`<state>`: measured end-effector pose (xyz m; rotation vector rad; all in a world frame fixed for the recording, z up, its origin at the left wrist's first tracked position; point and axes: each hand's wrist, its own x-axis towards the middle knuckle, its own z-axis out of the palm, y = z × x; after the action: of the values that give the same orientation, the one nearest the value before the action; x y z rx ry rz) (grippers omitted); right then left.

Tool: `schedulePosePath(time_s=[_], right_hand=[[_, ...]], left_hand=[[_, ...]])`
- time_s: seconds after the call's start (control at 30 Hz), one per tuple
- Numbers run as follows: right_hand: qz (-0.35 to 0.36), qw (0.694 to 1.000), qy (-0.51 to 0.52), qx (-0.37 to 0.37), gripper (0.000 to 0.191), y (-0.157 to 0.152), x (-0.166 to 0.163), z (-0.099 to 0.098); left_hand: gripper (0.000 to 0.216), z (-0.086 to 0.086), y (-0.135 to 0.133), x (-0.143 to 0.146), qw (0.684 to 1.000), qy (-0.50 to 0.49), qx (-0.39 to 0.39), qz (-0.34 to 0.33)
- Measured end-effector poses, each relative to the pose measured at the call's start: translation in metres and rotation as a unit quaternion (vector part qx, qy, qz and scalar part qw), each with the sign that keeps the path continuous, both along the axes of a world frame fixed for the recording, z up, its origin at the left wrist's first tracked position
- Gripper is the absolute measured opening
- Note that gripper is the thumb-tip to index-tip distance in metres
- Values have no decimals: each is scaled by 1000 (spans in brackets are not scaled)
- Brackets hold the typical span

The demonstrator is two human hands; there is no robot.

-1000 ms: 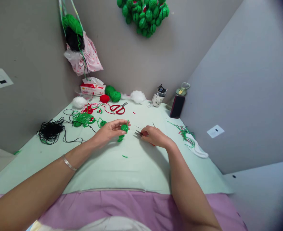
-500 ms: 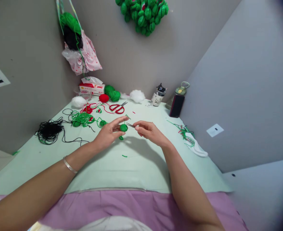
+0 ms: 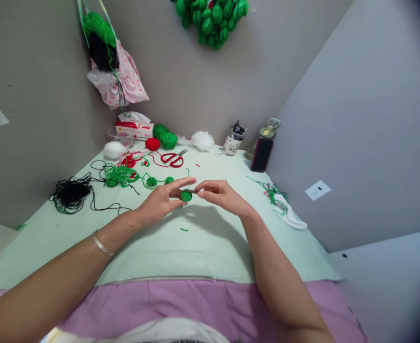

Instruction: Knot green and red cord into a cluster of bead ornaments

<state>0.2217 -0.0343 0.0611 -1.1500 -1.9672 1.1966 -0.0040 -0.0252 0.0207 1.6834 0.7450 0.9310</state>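
Note:
My left hand (image 3: 162, 199) pinches a small green crocheted ball (image 3: 186, 196) above the pale green table (image 3: 160, 247). A green yarn tail rises from the ball. My right hand (image 3: 219, 195) is closed on a thin metal tool (image 3: 191, 191), its tip at the ball; I cannot tell whether it is a hook or small snips. Both hands meet at the table's middle.
Red scissors (image 3: 173, 159), red and green yarn balls (image 3: 162, 138), white stuffing (image 3: 203, 140), a tissue box (image 3: 130, 128) and a tangle of black yarn (image 3: 69, 193) lie at the left and back. A phone (image 3: 260, 155) and a jar (image 3: 233, 143) stand at the back right. Yarn scraps (image 3: 276, 200) lie at the right.
My right hand lifted off the table with the tool and moved left to the ball. My left hand raised the ball slightly and turned it toward the tool.

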Motion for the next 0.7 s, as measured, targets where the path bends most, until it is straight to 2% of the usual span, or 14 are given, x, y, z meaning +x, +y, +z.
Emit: schedulePosePath(time_s=[0.23, 0.4, 0.57, 0.7], right_hand=[[25, 1000, -12, -2, 32, 1, 3, 0], [20, 1000, 1, -8, 32, 0, 3, 1], [33, 998, -11, -42, 35, 7, 17, 1], [16, 996, -81, -15, 35, 11, 18, -8]], left_hand=[[60, 1, -2, 0, 999, 42, 7, -10], [59, -1, 0, 1, 1000, 27, -12, 0], [62, -1, 9, -2, 993, -43, -105, 20], [57, 4, 13, -6, 978, -115, -169, 34]])
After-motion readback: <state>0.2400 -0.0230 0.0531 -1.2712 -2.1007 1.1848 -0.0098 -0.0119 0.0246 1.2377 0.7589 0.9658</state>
